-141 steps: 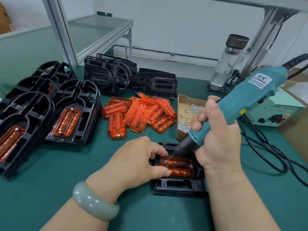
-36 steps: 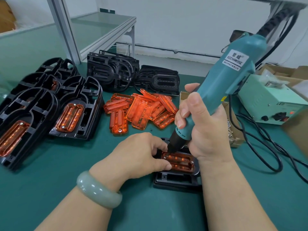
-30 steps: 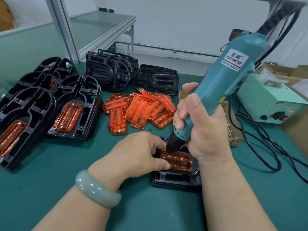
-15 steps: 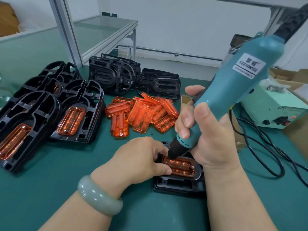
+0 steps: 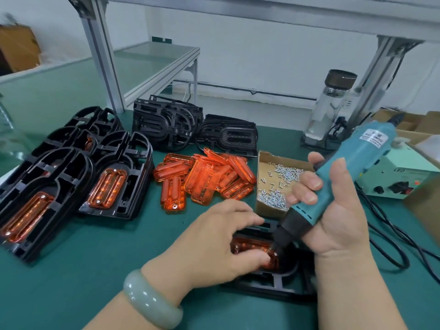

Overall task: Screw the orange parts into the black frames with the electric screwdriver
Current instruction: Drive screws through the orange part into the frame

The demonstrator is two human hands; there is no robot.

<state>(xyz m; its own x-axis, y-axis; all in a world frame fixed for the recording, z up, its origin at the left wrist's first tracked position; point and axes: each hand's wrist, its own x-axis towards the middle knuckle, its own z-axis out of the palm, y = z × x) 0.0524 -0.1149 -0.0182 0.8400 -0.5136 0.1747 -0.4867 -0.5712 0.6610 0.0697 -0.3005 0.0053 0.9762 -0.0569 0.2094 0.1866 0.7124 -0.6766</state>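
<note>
A black frame [image 5: 281, 281] lies on the green mat in front of me with an orange part [image 5: 242, 246] seated in it. My left hand [image 5: 214, 241] rests on the frame, its fingers curled over the orange part's left side and its thumb on the near edge. My right hand [image 5: 333, 210] grips the teal electric screwdriver [image 5: 342, 172], tilted up to the right. Its black tip [image 5: 276, 246] points down at a screw [image 5: 275, 253] at the orange part's right end.
Loose orange parts [image 5: 204, 179] are heaped mid-table. A cardboard box of screws [image 5: 278, 184] stands just behind the work. Finished frames [image 5: 71, 177] are stacked at left, bare frames [image 5: 190, 125] behind. A power unit [image 5: 392, 177], cables [image 5: 392, 232] and a bottle [image 5: 331, 108] stand at right.
The screwdriver has swung from the orange part's left end to its right end and now leans lower to the right. My left hand has stayed on the frame. The camera has tilted up.
</note>
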